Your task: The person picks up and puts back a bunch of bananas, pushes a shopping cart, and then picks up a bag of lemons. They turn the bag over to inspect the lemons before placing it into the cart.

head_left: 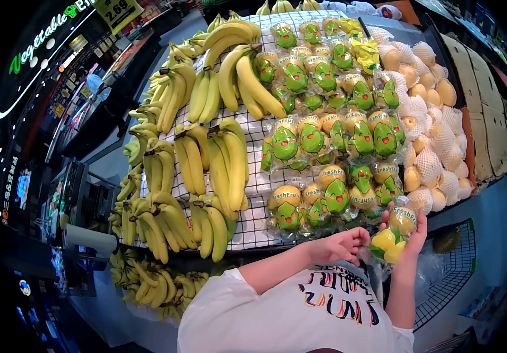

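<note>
My right hand (416,235) is wrapped round a clear bag of yellow fruit (403,220) printed "FreshFruit", holding it up at the display's front edge. Bright yellow and green shapes (387,242) show on the bag's lower part. Just left of it is my left hand (347,244), its fingers half curled and its thumb apart from them; nothing shows in its grasp. Beyond both hands lie rows of similar bagged fruit (336,195) with smiling green cartoon prints.
Banana bunches (228,170) cover the left of the grid-patterned display (252,220), with more bananas (159,288) on a lower level. Fruit in white foam nets (430,165) is heaped at right. A wire basket (446,294) stands by my right arm, and a plastic roll (90,238) at left.
</note>
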A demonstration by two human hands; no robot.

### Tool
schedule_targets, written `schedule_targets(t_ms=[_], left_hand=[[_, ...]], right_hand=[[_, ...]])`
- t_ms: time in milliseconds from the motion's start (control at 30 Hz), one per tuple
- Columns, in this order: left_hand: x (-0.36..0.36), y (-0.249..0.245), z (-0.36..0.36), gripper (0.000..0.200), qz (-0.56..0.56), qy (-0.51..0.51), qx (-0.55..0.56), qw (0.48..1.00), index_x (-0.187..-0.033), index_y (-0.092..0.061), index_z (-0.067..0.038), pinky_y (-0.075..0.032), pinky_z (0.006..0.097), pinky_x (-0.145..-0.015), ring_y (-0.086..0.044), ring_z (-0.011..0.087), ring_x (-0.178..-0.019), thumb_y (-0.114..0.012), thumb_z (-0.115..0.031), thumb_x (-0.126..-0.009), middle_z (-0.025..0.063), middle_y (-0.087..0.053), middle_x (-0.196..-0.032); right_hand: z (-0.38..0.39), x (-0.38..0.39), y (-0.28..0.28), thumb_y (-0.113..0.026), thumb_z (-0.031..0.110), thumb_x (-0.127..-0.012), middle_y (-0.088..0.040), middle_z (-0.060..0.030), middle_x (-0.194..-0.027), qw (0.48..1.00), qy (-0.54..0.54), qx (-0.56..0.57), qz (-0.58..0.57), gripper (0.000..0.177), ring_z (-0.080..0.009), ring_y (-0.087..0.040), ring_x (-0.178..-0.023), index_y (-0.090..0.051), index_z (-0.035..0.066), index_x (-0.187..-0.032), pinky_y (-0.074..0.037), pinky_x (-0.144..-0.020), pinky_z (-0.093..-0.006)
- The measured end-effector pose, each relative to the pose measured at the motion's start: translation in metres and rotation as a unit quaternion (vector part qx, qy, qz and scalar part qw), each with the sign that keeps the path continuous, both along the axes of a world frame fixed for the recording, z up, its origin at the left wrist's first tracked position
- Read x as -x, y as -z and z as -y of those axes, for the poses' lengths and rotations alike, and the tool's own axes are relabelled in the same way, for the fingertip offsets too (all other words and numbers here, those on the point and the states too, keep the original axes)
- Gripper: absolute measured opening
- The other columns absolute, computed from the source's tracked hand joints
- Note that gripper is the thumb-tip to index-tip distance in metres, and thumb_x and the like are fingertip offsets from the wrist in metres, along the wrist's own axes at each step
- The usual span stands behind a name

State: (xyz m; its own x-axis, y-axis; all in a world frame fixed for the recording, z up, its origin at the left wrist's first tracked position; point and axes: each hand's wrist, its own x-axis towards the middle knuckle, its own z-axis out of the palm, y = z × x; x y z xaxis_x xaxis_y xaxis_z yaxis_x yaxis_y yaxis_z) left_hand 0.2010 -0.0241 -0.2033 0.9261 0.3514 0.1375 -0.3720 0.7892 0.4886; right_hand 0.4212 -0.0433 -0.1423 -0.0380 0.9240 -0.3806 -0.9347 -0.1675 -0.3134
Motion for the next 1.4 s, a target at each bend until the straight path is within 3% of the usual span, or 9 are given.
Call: schedule_targets(t_ms=[133, 300, 533, 600, 767, 967, 1167, 1300, 1400], left_hand=[[0.012, -0.025, -0.014, 0.083, -0.122, -0.056, -0.055, 0.989, -0.152, -0.021, -0.011, -0.044, 0.0363, -0.104, -0.048, 0.0171, -0.129, -0.072, -0.024, -0.087, 0.0082, -0.041, -0.145], [0.008, -0.035, -0.013, 0.1, -0.228, -0.157, -0.198, 0.94, -0.155, -0.013, -0.008, -0.039, 0.0348, -0.108, -0.047, 0.0174, -0.128, -0.079, -0.029, -0.082, 0.009, -0.044, -0.143], [0.022, -0.025, -0.008, 0.076, -0.018, -0.076, 0.045, 0.996, -0.133, -0.048, -0.007, -0.053, 0.0347, -0.086, -0.063, 0.021, -0.094, -0.081, -0.043, -0.075, 0.0079, -0.059, -0.11], [0.024, -0.032, -0.003, 0.076, 0.029, -0.093, 0.062, 0.993, -0.132, -0.047, -0.005, -0.051, 0.0371, -0.092, -0.061, 0.0235, -0.104, -0.079, -0.044, -0.075, 0.0097, -0.057, -0.115], [0.024, -0.025, -0.014, 0.079, 0.012, -0.148, 0.021, 0.989, -0.135, -0.045, -0.002, -0.042, 0.0392, -0.11, -0.052, 0.0243, -0.127, -0.077, -0.044, -0.076, 0.0112, -0.052, -0.129], [0.024, -0.007, -0.014, 0.088, -0.104, -0.203, -0.042, 0.973, -0.146, -0.038, -0.001, -0.049, 0.0387, -0.102, -0.056, 0.0227, -0.122, -0.077, -0.046, -0.081, 0.0102, -0.055, -0.132], [0.007, 0.001, -0.016, 0.07, -0.109, -0.267, -0.126, 0.949, -0.145, -0.039, -0.004, -0.047, 0.0411, -0.105, -0.056, 0.0222, -0.124, -0.077, -0.022, -0.088, 0.0111, -0.056, -0.136], [0.011, -0.036, -0.017, 0.076, -0.028, -0.257, -0.049, 0.965, -0.151, -0.032, -0.01, -0.048, 0.047, -0.104, -0.054, 0.0272, -0.129, -0.07, -0.038, -0.092, 0.0122, -0.051, -0.145], [0.012, -0.022, -0.02, 0.074, -0.003, -0.227, 0.04, 0.973, -0.15, -0.034, -0.009, -0.051, 0.0481, -0.101, -0.055, 0.028, -0.128, -0.061, -0.051, -0.094, 0.0127, -0.05, -0.145]], right_hand=[[-0.008, 0.015, -0.017, -0.054, 0.04, -0.098, -0.064, -0.0129, -0.116, 0.982, 0.005, -0.009, 0.187, 0.052, -0.0319, -0.067, -0.1, -0.048, 0.002, -0.133, -0.057, -0.078, -0.0474], [-0.008, 0.044, -0.044, -0.061, 0.02, -0.088, -0.047, -0.0102, -0.14, 0.947, -0.119, -0.167, 0.247, 0.056, -0.0222, -0.048, -0.13, -0.044, 0.002, -0.139, -0.046, -0.104, -0.0324], [0.003, 0.032, -0.041, -0.062, 0.019, -0.089, -0.053, -0.0149, -0.136, 0.924, -0.091, -0.168, 0.331, 0.039, -0.022, -0.059, -0.115, -0.054, 0.002, -0.123, -0.05, -0.094, -0.0324], [0.009, 0.035, -0.03, -0.059, 0.018, -0.093, -0.065, -0.0106, -0.106, 0.916, -0.044, -0.146, 0.372, 0.021, -0.0187, -0.063, -0.094, -0.058, 0.001, -0.105, -0.051, -0.087, -0.0319], [0.029, 0.051, 0.015, -0.053, 0.014, -0.099, -0.058, -0.0045, -0.081, 0.93, -0.072, -0.069, 0.354, 0.01, -0.0121, -0.056, -0.073, -0.052, 0.004, -0.097, -0.047, -0.07, -0.025], [0.042, 0.051, 0.042, -0.051, 0.052, -0.098, -0.065, -0.0083, -0.099, 0.939, -0.201, -0.105, 0.258, 0.052, -0.0134, -0.06, -0.08, -0.051, 0.003, -0.117, -0.046, -0.068, -0.026], [0.052, 0.068, 0.012, -0.069, 0.038, -0.091, -0.066, -0.006, -0.111, 0.957, -0.148, -0.099, 0.229, 0.054, -0.0155, -0.063, -0.092, -0.055, 0.0, -0.126, -0.049, -0.081, -0.0306], [0.052, 0.055, 0.03, -0.069, 0.016, -0.093, -0.072, -0.0072, -0.097, 0.889, -0.199, -0.092, 0.403, 0.026, -0.0141, -0.067, -0.088, -0.067, -0.003, -0.112, -0.052, -0.085, -0.0296], [0.055, 0.06, 0.034, -0.069, 0.014, -0.094, -0.073, -0.008, -0.096, 0.867, -0.228, -0.104, 0.431, 0.024, -0.0131, -0.067, -0.087, -0.069, -0.004, -0.109, -0.053, -0.083, -0.0289]])
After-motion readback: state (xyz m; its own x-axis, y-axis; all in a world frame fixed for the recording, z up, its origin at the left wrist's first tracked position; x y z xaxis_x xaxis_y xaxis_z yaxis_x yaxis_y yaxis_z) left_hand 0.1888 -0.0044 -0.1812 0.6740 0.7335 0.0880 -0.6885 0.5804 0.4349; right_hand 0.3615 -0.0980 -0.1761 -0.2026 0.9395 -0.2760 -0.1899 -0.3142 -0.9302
